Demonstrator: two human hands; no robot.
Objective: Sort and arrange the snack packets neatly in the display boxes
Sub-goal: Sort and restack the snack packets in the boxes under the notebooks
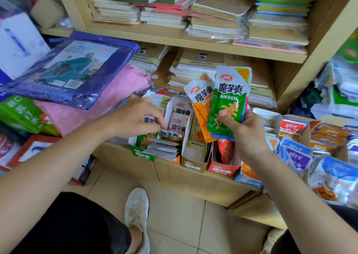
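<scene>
My right hand (244,129) grips a green snack packet (230,98) upright, with an orange packet (201,102) fanned behind it. Below stand narrow display boxes side by side: a green box (142,154) holding several packets lying flat, a tan box (191,165), a red box (222,169) and a blue box (249,181). My left hand (135,116) reaches over the green box, its fingertips curled onto a packet (170,133) at the top of the pile there.
Wooden shelves (174,38) above hold stacks of notebooks. Blue, purple and orange snack packets (298,153) fill boxes to the right. A blue plastic pack (64,69) and pink dotted cloth (93,106) lie at left. My white shoe (136,211) stands on the tiled floor.
</scene>
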